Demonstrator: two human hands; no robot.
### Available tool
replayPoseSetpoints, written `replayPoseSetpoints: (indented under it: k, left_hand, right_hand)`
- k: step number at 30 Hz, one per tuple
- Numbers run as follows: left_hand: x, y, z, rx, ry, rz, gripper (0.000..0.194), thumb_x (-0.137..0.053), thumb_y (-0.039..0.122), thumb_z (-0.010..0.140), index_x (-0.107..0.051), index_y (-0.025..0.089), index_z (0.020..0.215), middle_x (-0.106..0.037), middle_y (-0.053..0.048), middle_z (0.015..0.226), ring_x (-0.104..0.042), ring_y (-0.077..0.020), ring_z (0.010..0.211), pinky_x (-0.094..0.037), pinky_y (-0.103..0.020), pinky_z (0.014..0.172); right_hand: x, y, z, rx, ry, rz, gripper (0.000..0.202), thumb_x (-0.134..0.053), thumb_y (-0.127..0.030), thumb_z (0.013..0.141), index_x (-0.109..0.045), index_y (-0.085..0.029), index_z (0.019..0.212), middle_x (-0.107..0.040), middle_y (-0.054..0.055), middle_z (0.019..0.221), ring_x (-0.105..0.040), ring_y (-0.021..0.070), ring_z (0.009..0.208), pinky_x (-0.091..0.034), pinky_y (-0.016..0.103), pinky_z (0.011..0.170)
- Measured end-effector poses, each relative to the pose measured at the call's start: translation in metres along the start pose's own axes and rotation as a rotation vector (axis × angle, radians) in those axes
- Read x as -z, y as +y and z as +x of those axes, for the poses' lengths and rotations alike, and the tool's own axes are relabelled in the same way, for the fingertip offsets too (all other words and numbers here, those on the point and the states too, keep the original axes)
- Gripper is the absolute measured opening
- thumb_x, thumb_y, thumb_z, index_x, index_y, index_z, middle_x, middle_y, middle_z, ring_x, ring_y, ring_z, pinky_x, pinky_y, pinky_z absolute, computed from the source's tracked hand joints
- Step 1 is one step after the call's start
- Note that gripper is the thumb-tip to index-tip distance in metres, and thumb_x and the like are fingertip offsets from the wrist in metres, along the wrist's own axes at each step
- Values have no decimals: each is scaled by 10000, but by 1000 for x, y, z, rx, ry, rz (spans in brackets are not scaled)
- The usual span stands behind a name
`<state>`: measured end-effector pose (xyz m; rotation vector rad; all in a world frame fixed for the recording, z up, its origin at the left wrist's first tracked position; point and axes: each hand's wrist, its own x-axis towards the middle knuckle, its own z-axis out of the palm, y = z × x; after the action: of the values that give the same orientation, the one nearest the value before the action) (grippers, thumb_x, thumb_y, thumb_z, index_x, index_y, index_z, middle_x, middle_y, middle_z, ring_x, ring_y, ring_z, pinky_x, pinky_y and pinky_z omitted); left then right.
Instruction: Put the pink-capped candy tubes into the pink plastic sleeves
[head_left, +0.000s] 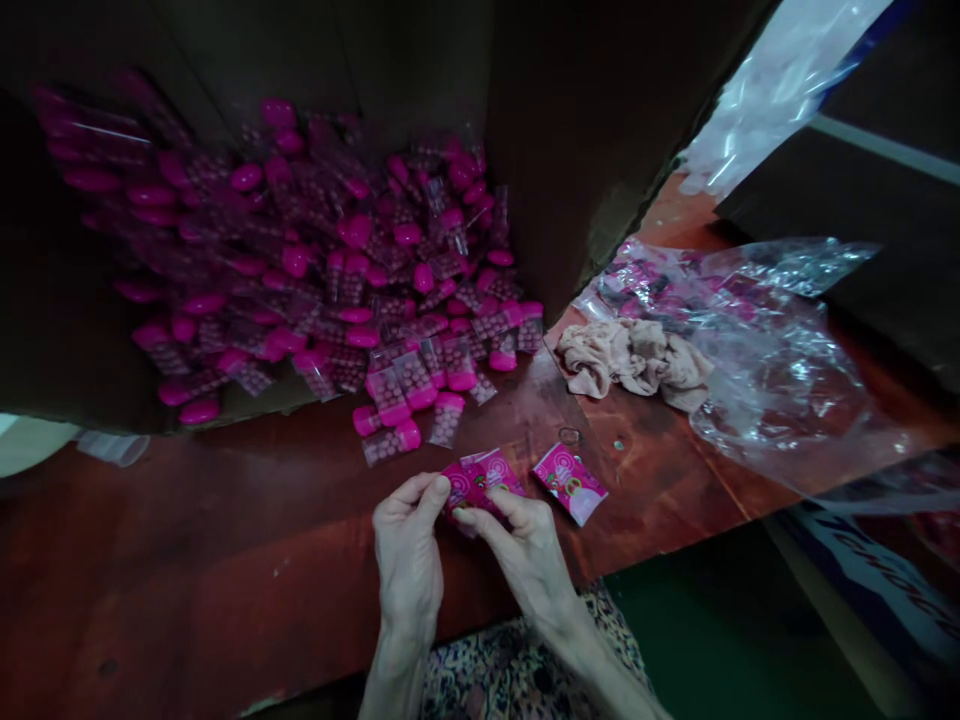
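Observation:
Near the front edge of the reddish table, my left hand (409, 545) pinches the left side of a pink printed packet (465, 485). My right hand (525, 550) is closed on its right side, thumb and fingers together. A second pink print (499, 467) shows just behind my right fingers; whether it is a separate packet I cannot tell. Another pink packet (570, 483) lies flat to the right of my right hand. Beyond my hands are several small clear containers (391, 396) with pink caps and pale pink balls inside, some lying on the table.
A large open cardboard box (592, 130) on its side holds a heap of the capped containers (300, 260). To its right are a crumpled cloth (634, 360) and a clear plastic bag (780, 370) with pink pieces. A small ring (570, 436) lies on the table (187, 560).

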<state>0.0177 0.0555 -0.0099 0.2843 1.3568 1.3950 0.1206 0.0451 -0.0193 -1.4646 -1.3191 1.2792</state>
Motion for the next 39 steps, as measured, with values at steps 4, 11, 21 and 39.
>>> replayPoseSetpoints:
  k: [4, 11, 21, 39]
  left_hand:
    - [-1, 3, 1, 18, 6, -73, 163, -786, 214, 499, -643, 135, 514, -614, 12, 529, -509, -68, 516, -420, -172, 541]
    - [5, 8, 10, 80, -43, -124, 186, -785, 242, 520, -662, 121, 590, -640, -6, 565, -529, -80, 535, -436, -193, 557]
    - [16, 2, 12, 140, -61, -255, 231, -784, 274, 547, -700, 137, 713, -695, -31, 684, -595, -102, 625, -476, -212, 650]
    - [16, 27, 20, 71, 95, -406, 60, -678, 163, 697, -686, 162, 757, -713, -12, 755, -639, -110, 693, -488, -231, 740]
  right_hand:
    - [-6, -8, -3, 63, 34, -121, 400, -463, -338, 863, -511, -148, 514, -418, -47, 487, -378, 81, 472, -296, 205, 466]
    - [-1, -18, 4, 156, 50, -133, 255, -447, -292, 874, -616, -155, 741, -548, -8, 614, -461, 107, 547, -358, 205, 513]
    - [-14, -18, 15, 204, 64, -389, 456, -318, -355, 924, -405, -173, 514, -378, -40, 507, -340, 71, 456, -259, 200, 439]
    - [-28, -16, 67, 110, 269, -665, 278, -561, -302, 784, -515, -136, 1002, -650, 92, 797, -625, 227, 699, -424, 281, 578]
